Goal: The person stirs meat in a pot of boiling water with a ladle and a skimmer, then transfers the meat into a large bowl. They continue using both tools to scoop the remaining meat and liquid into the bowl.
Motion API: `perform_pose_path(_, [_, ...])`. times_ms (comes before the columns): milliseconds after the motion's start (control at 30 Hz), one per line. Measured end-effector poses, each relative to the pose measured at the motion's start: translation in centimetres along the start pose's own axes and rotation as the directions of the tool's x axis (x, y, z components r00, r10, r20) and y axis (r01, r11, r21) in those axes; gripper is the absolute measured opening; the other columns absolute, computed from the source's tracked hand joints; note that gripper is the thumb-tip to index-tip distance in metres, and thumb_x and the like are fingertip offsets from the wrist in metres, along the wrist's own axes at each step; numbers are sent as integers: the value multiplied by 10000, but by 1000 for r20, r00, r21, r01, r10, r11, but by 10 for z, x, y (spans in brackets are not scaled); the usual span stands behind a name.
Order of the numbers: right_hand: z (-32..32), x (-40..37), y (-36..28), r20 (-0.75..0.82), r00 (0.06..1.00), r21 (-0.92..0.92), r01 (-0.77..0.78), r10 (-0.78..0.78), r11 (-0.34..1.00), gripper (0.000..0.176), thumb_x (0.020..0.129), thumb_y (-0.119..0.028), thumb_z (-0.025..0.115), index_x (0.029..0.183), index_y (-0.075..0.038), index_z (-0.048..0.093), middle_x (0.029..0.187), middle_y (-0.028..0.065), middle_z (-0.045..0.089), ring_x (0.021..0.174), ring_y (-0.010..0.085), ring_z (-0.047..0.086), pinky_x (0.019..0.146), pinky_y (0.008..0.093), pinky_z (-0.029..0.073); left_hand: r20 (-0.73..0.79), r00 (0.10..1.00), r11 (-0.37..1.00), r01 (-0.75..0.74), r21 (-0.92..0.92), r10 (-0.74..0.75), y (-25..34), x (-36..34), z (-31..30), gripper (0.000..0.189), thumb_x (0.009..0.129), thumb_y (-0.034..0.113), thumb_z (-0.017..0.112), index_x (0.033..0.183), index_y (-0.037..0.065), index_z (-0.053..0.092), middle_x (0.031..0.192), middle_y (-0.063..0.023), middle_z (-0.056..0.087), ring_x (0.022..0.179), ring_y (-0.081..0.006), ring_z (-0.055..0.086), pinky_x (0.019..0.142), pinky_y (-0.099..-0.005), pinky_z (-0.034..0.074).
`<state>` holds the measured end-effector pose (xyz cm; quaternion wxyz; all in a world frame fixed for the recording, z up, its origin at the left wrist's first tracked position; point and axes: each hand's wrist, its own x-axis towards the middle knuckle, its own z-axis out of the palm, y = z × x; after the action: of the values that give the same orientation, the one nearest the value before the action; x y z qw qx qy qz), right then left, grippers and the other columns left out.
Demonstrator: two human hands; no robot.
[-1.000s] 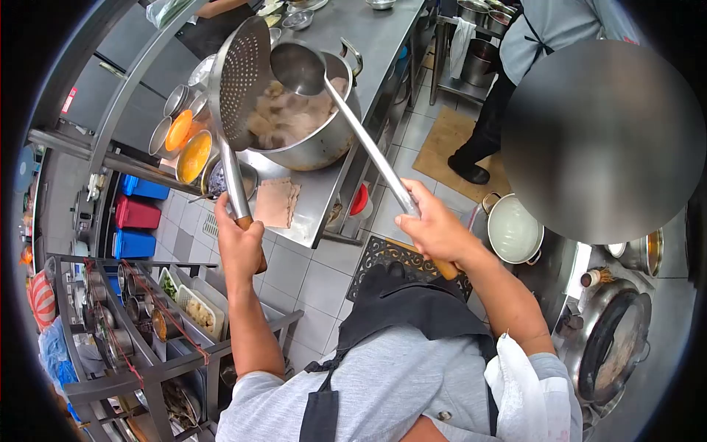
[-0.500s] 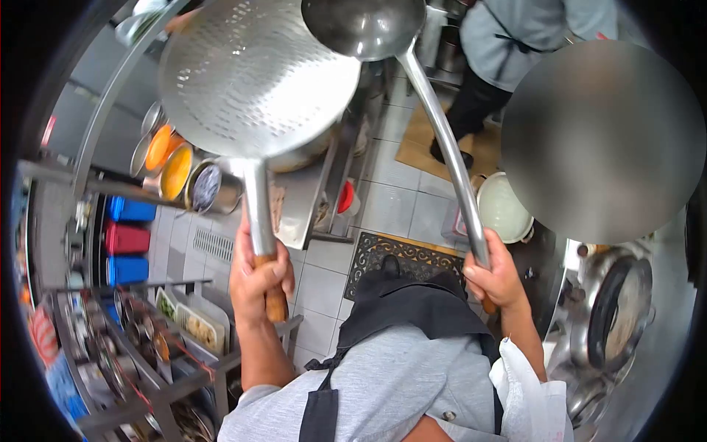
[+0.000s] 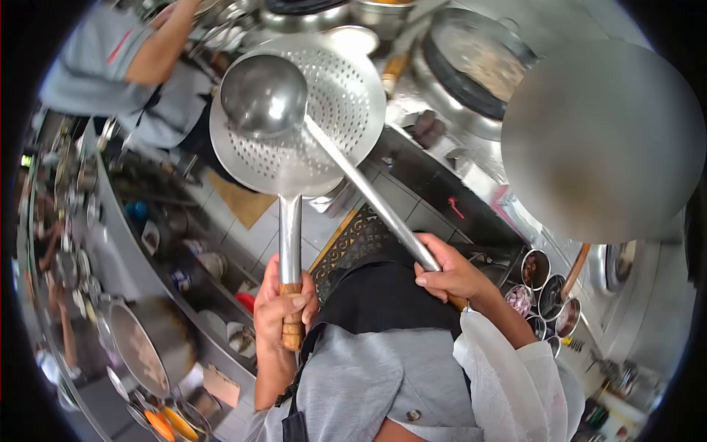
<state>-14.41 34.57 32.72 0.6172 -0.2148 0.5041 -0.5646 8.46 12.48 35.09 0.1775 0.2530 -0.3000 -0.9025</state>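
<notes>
My left hand (image 3: 283, 306) is wrapped round the wooden grip of a large perforated strainer (image 3: 346, 96), its round metal bowl held out in front of me. In my right hand (image 3: 449, 272) is the long metal handle of a ladle (image 3: 265, 96). The ladle's bowl overlaps the left part of the strainer in this view, and its handle slants down to the right across the strainer's edge. Both bowls look bare of food. A white cloth (image 3: 508, 376) hangs by my right forearm.
A co-worker (image 3: 158, 96) in grey stands at the upper left. Along the right runs a metal stove counter (image 3: 471, 173) with a large pan (image 3: 471, 66) and several small containers (image 3: 534, 269). On the left is a steel counter (image 3: 184, 324) with a big pot (image 3: 140, 346). A patterned mat (image 3: 346, 239) lies below.
My body and view have turned right, toward the stove counter. The ladle bowl has come lower and across the strainer. Both hands keep hold of their tools.
</notes>
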Motion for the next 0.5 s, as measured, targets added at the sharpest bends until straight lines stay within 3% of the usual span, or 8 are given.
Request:
perform_pose_path(133, [-39,-22,-22,-223,948,116,256,-226,960,710,898,-27,622,1512,-30,267,775,36,538,426,70,458,387,224,368,125,992,992,16,127,-32,7,73,71,715,718,19,654,1373,30,369,746,-135,507,436,-198,507,366,-295,436])
perform_pose_path(233, [-84,-44,-71,-489,835,125,352,-251,928,733,874,-34,639,1517,-66,289,799,45,551,418,89,462,385,232,377,180,984,907,-74,415,-2,14,146,124,677,739,41,667,1360,18,400,785,-114,566,461,-163,528,387,-281,434])
perform_pose_path(300, [-133,-54,-113,-675,664,-222,231,-320,947,727,871,-59,644,1514,-74,305,804,44,556,451,103,491,396,246,390,181,983,782,-142,607,38,23,198,169,678,744,47,672,1364,1,401,785,-92,582,473,-146,529,408,-270,431])
perform_pose_path(367, [-198,-58,-163,-684,581,-518,38,-440,855,684,886,-111,627,1502,-66,331,783,40,544,499,111,520,409,276,405,211,974,607,-216,764,81,28,257,204,676,743,48,673,1360,-18,405,777,-84,576,493,-144,537,433,-268,438])
perform_pose_path(433, [-251,-64,-212,-700,574,-629,-213,-425,748,666,891,-159,609,1492,-55,344,823,96,600,570,155,573,488,329,468,270,955,419,-297,858,124,28,315,234,678,736,48,670,1357,-44,412,799,-89,584,545,-157,564,484,-289,461])
perform_pose_path(500, [-309,-60,-238,-686,519,-722,-395,-511,569,627,903,-157,593,1484,-100,361,858,131,634,595,212,622,521,374,501,319,938,251,-343,905,132,30,358,268,696,739,30,657,1372,-73,387,804,-108,603,612,-176,589,546,-324,478])
